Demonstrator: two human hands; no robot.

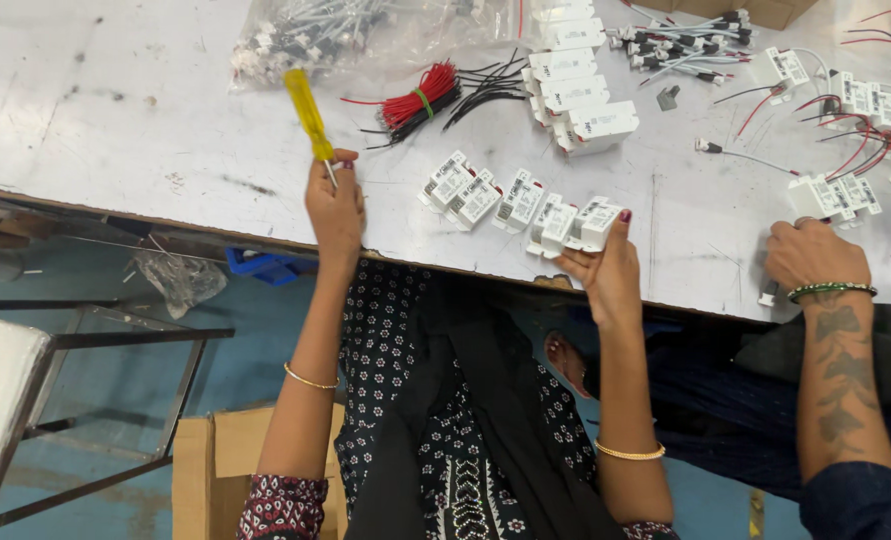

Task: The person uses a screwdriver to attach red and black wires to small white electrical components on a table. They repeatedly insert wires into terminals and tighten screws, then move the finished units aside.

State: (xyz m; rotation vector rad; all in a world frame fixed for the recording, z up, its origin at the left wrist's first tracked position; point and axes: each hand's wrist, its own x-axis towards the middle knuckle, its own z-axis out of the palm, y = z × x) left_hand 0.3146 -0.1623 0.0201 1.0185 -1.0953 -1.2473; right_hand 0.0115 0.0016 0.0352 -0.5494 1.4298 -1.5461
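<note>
My left hand (pixel 334 208) rests at the near edge of the white worktable (pixel 115 110) and grips a yellow-handled screwdriver (pixel 308 113) that points up and away. My right hand (pixel 606 268) holds a small white plastic module (pixel 599 222) at the table's edge. More white modules (pixel 477 192) lie in a loose row between my hands. A bundle of red wires (pixel 420 100) tied with a green band and loose black wires (pixel 487 90) lie beyond them.
Another person's tattooed forearm and hand (pixel 815 256) with a green bangle rests at the right edge, near wired modules (pixel 865 110). A stack of white modules (pixel 577 90), a clear bag of parts (pixel 305 35), a cardboard box (pixel 215 460) and a metal frame (pixel 95 400) are around.
</note>
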